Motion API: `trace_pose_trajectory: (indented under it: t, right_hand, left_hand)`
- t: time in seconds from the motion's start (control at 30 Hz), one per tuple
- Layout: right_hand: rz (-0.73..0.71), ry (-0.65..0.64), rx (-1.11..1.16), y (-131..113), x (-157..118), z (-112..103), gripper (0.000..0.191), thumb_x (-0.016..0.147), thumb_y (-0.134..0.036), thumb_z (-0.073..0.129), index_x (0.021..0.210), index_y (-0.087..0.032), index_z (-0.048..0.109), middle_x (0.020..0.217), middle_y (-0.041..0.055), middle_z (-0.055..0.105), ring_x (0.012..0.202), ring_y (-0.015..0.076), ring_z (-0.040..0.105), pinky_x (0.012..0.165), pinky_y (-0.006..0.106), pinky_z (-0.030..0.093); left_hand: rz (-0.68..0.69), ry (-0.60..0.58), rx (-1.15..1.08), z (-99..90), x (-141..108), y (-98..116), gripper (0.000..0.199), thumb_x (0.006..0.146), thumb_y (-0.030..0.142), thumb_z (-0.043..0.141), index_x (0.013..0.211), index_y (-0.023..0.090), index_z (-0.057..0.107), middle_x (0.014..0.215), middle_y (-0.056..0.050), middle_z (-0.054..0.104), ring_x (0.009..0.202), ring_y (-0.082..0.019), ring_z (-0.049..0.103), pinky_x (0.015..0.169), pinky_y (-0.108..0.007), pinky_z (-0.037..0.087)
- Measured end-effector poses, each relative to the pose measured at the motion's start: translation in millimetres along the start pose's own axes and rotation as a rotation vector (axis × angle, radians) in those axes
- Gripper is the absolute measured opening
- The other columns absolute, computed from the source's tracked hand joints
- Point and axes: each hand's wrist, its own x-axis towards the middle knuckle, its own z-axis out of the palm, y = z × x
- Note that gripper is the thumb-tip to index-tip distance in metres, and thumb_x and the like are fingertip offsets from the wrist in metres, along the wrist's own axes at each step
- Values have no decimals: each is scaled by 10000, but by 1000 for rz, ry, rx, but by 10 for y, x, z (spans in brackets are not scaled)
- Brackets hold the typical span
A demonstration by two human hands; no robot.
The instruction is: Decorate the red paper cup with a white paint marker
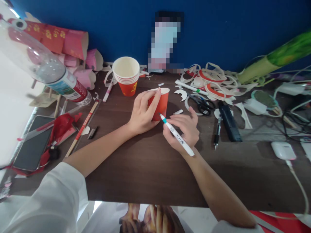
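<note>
Near the middle of the dark wooden table, my left hand [143,113] is wrapped round an orange-red paper cup [163,103], with fingers over its rim and side. My right hand [183,131] holds a white acrylic marker [178,136] with a teal band. The marker is uncapped, and its tip is at the cup's lower side; whether it touches cannot be told. A white cap [178,112] lies just beyond my right hand. Behind my left hand stands a stack of red paper cups [127,85].
Black scissors [204,105], paper scraps [213,81], a pen [218,131] and a black cutter-like object [229,123] lie to the right. A plastic bottle [65,84], a dark phone [34,142] and sticks are on the left. A pixelated phone [165,42] leans against the blue partition.
</note>
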Motion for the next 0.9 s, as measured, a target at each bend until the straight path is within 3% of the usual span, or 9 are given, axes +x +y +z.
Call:
trace_pose_trajectory:
  t: [0.47,0.6,0.73,0.9]
  right_hand:
    - [43,55,24,73,-47,3,161,672,-157,666,794,-244,606,715,-42,676,662,175,686,1018,559,407]
    - [15,81,51,76,-44,-1,183,674,-141,662,817,-240,604,732,-35,682,670,177,687,1014,552,414]
    - [18,98,43,30,-15,-22,164,698,-155,650,825,-236,584,741,-37,685,649,169,690,1012,553,422]
    - [36,85,60,6,-1,-39,115,722,-172,630,794,-228,560,707,-45,672,619,159,682,1021,566,413]
  left_hand:
    - [-38,-35,-51,-11,2,1,753,864,454,512,1462,148,173,1331,-207,421,1278,-359,388,1076,-539,280]
    - [-43,-43,-73,-9,7,12,786,859,451,516,1471,156,120,1360,-202,398,1308,-354,360,1112,-558,214]
    - [-46,-57,-116,9,21,4,893,839,511,525,1474,160,5,1440,-207,314,1358,-358,291,1133,-575,159]
    - [-42,-33,-154,25,25,-16,902,830,540,535,1473,198,2,1492,-197,205,1393,-357,235,1123,-551,228]
